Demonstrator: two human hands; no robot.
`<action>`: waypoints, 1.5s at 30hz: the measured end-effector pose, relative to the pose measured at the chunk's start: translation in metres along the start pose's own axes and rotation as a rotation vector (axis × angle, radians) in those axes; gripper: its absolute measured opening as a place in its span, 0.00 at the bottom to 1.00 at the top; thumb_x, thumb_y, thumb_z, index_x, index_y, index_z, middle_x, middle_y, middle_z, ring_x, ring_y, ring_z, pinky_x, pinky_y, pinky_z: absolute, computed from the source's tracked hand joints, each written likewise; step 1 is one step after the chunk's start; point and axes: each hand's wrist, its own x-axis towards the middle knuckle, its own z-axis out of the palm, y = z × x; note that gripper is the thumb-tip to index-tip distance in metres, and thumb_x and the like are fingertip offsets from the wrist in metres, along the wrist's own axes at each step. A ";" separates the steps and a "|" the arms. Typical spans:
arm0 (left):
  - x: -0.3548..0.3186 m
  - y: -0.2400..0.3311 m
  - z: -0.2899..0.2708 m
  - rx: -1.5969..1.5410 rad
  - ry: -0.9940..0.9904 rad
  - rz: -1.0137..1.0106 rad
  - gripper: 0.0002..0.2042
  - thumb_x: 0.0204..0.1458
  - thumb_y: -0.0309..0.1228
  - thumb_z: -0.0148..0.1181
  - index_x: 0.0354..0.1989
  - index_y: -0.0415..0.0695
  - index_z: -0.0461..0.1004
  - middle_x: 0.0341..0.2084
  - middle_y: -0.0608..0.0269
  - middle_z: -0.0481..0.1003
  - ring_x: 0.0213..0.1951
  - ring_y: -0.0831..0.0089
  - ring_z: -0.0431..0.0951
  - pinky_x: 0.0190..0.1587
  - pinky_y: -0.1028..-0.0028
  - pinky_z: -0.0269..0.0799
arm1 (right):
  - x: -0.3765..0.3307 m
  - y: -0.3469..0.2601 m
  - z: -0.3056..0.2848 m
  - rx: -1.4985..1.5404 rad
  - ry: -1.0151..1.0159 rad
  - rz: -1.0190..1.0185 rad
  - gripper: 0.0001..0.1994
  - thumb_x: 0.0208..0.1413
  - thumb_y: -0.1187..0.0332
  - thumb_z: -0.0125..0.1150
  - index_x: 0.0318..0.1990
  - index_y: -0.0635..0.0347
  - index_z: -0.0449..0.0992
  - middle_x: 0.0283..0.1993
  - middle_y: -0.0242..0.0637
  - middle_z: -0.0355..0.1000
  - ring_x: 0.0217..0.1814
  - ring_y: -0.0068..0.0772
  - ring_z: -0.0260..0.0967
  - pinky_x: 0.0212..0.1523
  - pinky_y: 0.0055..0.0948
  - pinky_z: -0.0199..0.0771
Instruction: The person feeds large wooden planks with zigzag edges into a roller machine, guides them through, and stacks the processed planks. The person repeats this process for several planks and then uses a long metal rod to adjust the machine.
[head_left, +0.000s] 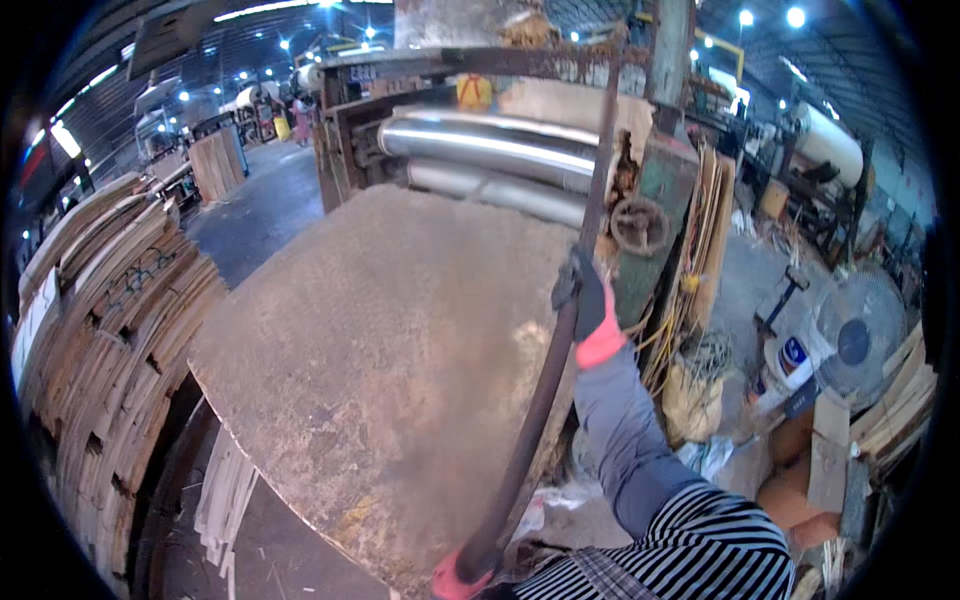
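Observation:
A long dark bar (545, 400) slants from the lower middle up across the right side of the table toward the machine frame. My right hand (585, 295), in a dark glove with a pink cuff, is wrapped around the bar partway up. At the lower edge, the pink cuff of my left hand (458, 580) shows against the bar's near end; its fingers are hidden. Under the bar lies a broad, worn, dusty table board (330, 330). Beyond the board, shiny metal rollers (490, 145) span the machine, with a round handwheel (640, 226) on its right side.
Stacked wood veneer sheets (110, 380) stand along the left. Thin wood strips (705, 240) lean against the machine's right side. Further right are a standing fan (853, 340), a white bucket (790, 358), a hammer-like tool (785, 298) and a cloth-like sack (692, 400).

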 end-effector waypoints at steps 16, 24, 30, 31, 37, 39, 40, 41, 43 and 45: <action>0.038 -0.002 0.016 -0.109 0.239 -0.213 0.23 0.34 0.33 0.65 0.41 0.41 0.67 0.28 0.62 0.70 0.32 0.74 0.68 0.34 0.77 0.64 | 0.007 0.070 0.069 -0.107 -0.056 0.273 0.08 0.47 0.60 0.54 0.28 0.50 0.65 0.16 0.23 0.58 0.14 0.16 0.55 0.14 0.18 0.57; 0.134 0.003 0.057 -0.149 0.354 -0.321 0.23 0.34 0.33 0.65 0.41 0.42 0.67 0.26 0.64 0.68 0.30 0.76 0.66 0.32 0.78 0.63 | 0.093 0.095 0.026 -0.053 -0.148 0.270 0.07 0.48 0.64 0.54 0.27 0.52 0.63 0.15 0.24 0.57 0.14 0.18 0.55 0.14 0.19 0.57; 0.174 -0.005 0.077 -0.108 0.456 -0.434 0.22 0.33 0.32 0.65 0.40 0.42 0.67 0.24 0.65 0.67 0.28 0.77 0.65 0.31 0.79 0.62 | 0.093 0.078 0.006 -0.109 -0.064 0.356 0.10 0.49 0.66 0.52 0.40 0.54 0.65 0.15 0.25 0.57 0.12 0.18 0.54 0.12 0.20 0.57; 0.179 -0.006 0.079 -0.099 0.467 -0.457 0.22 0.33 0.32 0.65 0.40 0.42 0.67 0.24 0.65 0.67 0.28 0.77 0.65 0.30 0.79 0.62 | 0.096 0.076 0.002 -0.108 -0.054 0.381 0.12 0.49 0.67 0.52 0.42 0.53 0.64 0.15 0.25 0.56 0.12 0.18 0.54 0.12 0.20 0.57; 0.190 -0.014 0.087 -0.059 0.508 -0.565 0.22 0.33 0.32 0.65 0.39 0.42 0.68 0.22 0.67 0.66 0.26 0.78 0.64 0.29 0.79 0.61 | 0.115 0.070 -0.010 0.046 -0.079 0.483 0.17 0.50 0.71 0.49 0.50 0.51 0.61 0.15 0.26 0.56 0.12 0.18 0.54 0.11 0.20 0.56; 0.193 -0.013 0.089 -0.054 0.515 -0.574 0.22 0.33 0.32 0.65 0.39 0.42 0.68 0.21 0.67 0.66 0.25 0.79 0.64 0.29 0.80 0.61 | 0.126 0.068 -0.006 0.040 -0.080 0.478 0.17 0.50 0.71 0.49 0.49 0.52 0.62 0.14 0.26 0.56 0.12 0.18 0.54 0.11 0.20 0.56; 0.192 -0.014 0.090 -0.049 0.515 -0.581 0.21 0.33 0.32 0.65 0.39 0.42 0.68 0.21 0.67 0.66 0.25 0.79 0.63 0.28 0.80 0.61 | 0.131 0.067 -0.003 0.037 -0.077 0.475 0.17 0.50 0.70 0.49 0.49 0.52 0.62 0.14 0.26 0.56 0.12 0.18 0.54 0.11 0.20 0.56; 0.193 -0.014 0.090 -0.050 0.516 -0.578 0.21 0.33 0.32 0.65 0.39 0.42 0.68 0.21 0.68 0.66 0.25 0.79 0.63 0.28 0.80 0.60 | 0.137 0.065 0.001 0.049 -0.085 0.467 0.17 0.50 0.70 0.49 0.49 0.52 0.62 0.14 0.26 0.56 0.11 0.18 0.54 0.11 0.20 0.56; 0.192 -0.014 0.091 -0.051 0.511 -0.574 0.21 0.33 0.32 0.65 0.39 0.42 0.68 0.20 0.68 0.66 0.24 0.80 0.63 0.28 0.80 0.60 | 0.149 0.060 0.010 0.072 -0.096 0.451 0.16 0.50 0.70 0.49 0.49 0.53 0.62 0.15 0.26 0.55 0.11 0.18 0.53 0.11 0.20 0.56; 0.194 -0.015 0.091 -0.056 0.493 -0.550 0.21 0.33 0.32 0.65 0.39 0.42 0.68 0.20 0.69 0.65 0.24 0.80 0.62 0.27 0.80 0.60 | 0.167 0.057 0.015 0.048 -0.096 0.379 0.16 0.50 0.69 0.49 0.49 0.54 0.62 0.15 0.25 0.55 0.12 0.18 0.53 0.11 0.20 0.56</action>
